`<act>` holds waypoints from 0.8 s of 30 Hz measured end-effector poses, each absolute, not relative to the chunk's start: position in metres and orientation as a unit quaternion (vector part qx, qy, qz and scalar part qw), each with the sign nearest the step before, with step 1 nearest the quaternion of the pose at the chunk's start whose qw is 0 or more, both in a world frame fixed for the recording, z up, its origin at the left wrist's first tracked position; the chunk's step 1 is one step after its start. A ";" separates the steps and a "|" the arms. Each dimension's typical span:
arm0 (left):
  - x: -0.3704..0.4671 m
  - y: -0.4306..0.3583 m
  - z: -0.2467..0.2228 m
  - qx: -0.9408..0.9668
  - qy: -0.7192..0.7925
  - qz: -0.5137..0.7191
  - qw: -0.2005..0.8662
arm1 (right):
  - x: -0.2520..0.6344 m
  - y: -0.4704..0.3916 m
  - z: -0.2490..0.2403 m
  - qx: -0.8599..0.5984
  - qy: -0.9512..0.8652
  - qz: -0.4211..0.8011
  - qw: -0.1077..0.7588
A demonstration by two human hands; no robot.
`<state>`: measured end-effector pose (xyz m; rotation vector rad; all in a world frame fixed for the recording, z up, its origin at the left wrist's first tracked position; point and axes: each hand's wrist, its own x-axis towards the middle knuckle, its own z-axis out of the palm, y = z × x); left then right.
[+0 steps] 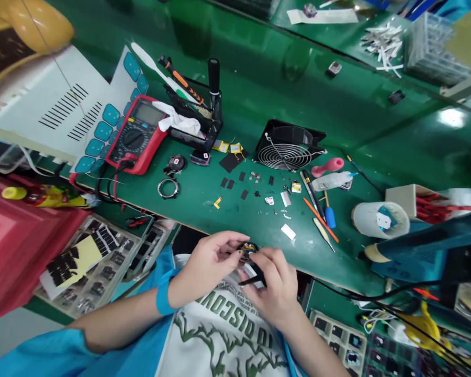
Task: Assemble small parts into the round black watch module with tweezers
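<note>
Both hands are working close together at the near edge of the green bench [337, 104], just above the person's lap. Fingers of the left hand [208, 262] are curling around a small round black part [248, 248], pinching it from the left, while the right hand [277, 285] is pressing against it from the other side and gripping black tweezers [254, 279] that are pointing left beneath it.

Farther back, a black mesh tool holder [204, 118] is carrying an orange-handled screwdriver [180, 79], a black-handled tool [214, 76], a white spatula and a crumpled white cloth [178, 121]. To the right, a white cup [380, 220] is lying on its side, with something pale and teal showing in its mouth. Behind it, an open cardboard box [410, 196] is holding red pieces. Compartment trays [98, 256] below the bench on the left are holding small dark parts, and another tray [341, 335] is sitting lower right. A red multimeter [137, 133] and a black fan [288, 146] are resting on the bench.
</note>
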<state>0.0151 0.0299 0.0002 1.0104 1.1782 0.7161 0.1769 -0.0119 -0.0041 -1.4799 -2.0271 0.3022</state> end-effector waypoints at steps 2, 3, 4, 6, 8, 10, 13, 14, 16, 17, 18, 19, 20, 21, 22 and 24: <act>0.016 0.028 0.000 0.455 0.516 0.313 0.655 | 0.174 -0.014 -0.006 -0.550 -0.781 0.090 0.282; 0.015 0.028 0.001 0.463 0.517 0.312 0.649 | 0.173 -0.014 -0.007 -0.547 -0.784 0.087 0.282; 0.015 0.028 0.002 0.472 0.518 0.311 0.641 | 0.173 -0.015 -0.007 -0.543 -0.785 0.087 0.285; 0.014 0.028 0.004 0.485 0.521 0.311 0.630 | 0.174 -0.015 -0.006 -0.539 -0.784 0.097 0.294; 0.013 0.028 0.006 0.492 0.522 0.305 0.627 | 0.176 -0.015 -0.002 -0.548 -0.769 0.122 0.305; 0.013 0.027 0.007 0.492 0.522 0.296 0.631 | 0.177 -0.015 0.003 -0.563 -0.748 0.155 0.314; 0.013 0.025 0.009 0.465 0.517 0.287 0.659 | 0.179 -0.016 0.009 -0.580 -0.724 0.186 0.324; 0.013 0.024 0.010 0.455 0.516 0.284 0.668 | 0.179 -0.016 0.010 -0.583 -0.719 0.191 0.327; 0.014 0.024 0.012 0.451 0.515 0.281 0.673 | 0.179 -0.016 0.010 -0.585 -0.713 0.200 0.329; 0.014 0.024 0.013 0.456 0.516 0.283 0.668 | 0.179 -0.017 0.011 -0.588 -0.711 0.202 0.329; 0.014 0.024 0.014 0.463 0.517 0.286 0.661 | 0.179 -0.017 0.011 -0.591 -0.709 0.201 0.328; 0.015 0.024 0.016 0.469 0.519 0.290 0.653 | 0.179 -0.017 0.011 -0.595 -0.707 0.198 0.328; 0.015 0.025 0.017 0.474 0.521 0.292 0.647 | 0.179 -0.017 0.012 -0.598 -0.704 0.197 0.329; 0.015 0.025 0.017 0.477 0.522 0.292 0.644 | 0.179 -0.016 0.012 -0.601 -0.700 0.200 0.330; 0.015 0.025 0.017 0.477 0.523 0.291 0.644 | 0.179 -0.016 0.013 -0.605 -0.694 0.208 0.331; 0.016 0.026 0.016 0.468 0.520 0.294 0.651 | 0.179 -0.015 0.016 -0.611 -0.682 0.233 0.329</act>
